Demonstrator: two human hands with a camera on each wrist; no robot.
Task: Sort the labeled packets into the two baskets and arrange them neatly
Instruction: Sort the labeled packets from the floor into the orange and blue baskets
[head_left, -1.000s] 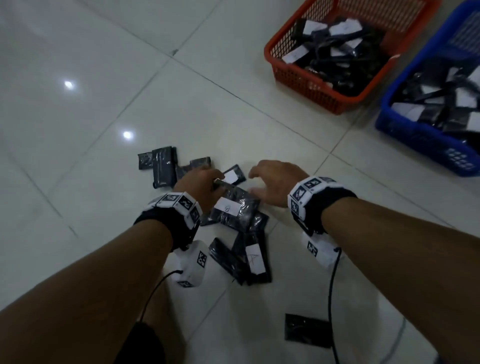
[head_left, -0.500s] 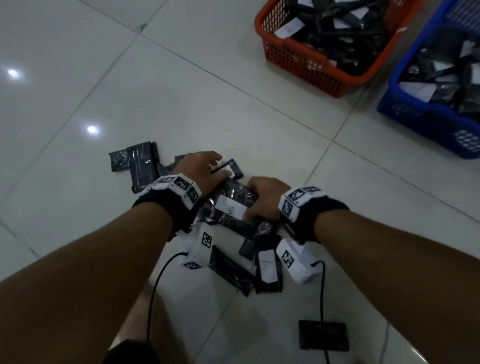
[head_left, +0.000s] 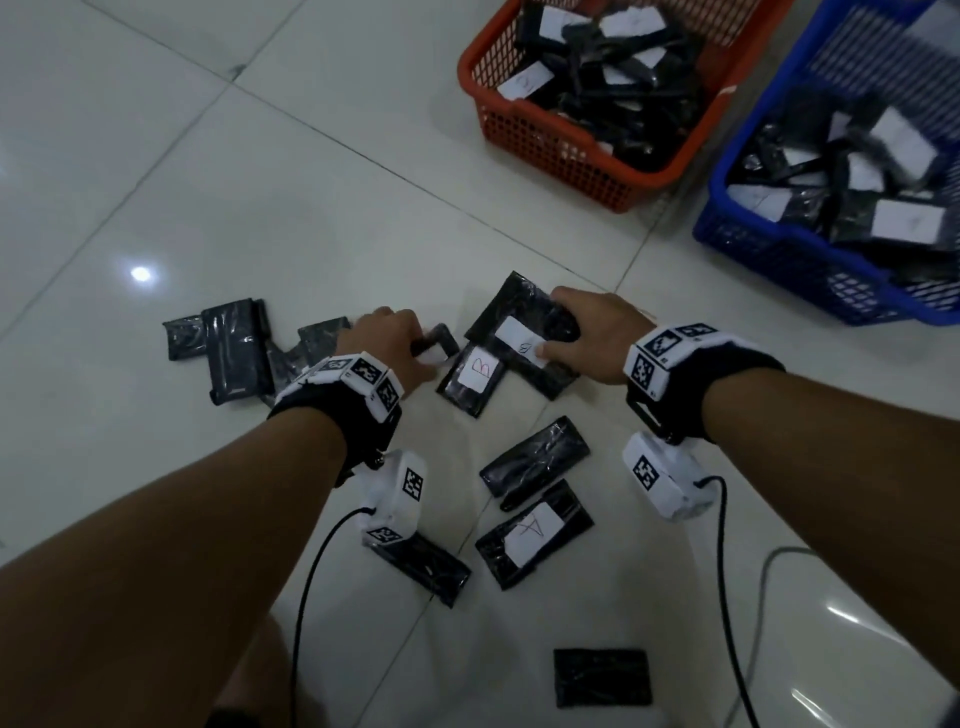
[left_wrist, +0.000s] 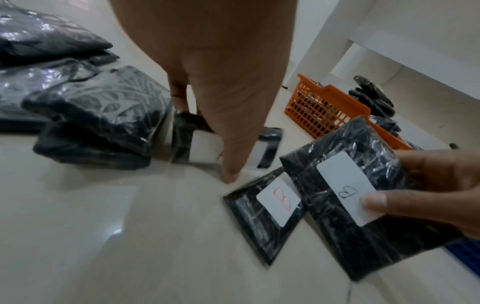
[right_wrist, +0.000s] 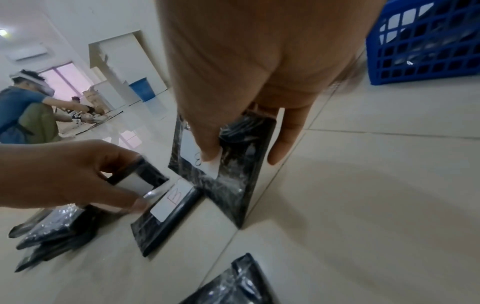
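While my right hand (head_left: 597, 338) grips 1 B-labeled packet (head_left: 524, 332) just off the floor, thumb on its label, my left hand (head_left: 387, 345) pinches a smaller packet (head_left: 439, 340). Film looks slick, contents light, pliable; edge grips seem best.

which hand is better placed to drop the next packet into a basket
Right. The right hand already holds a B-labelled packet, and both baskets, orange and blue, sit on its side. The left hand grips a small packet farther away.
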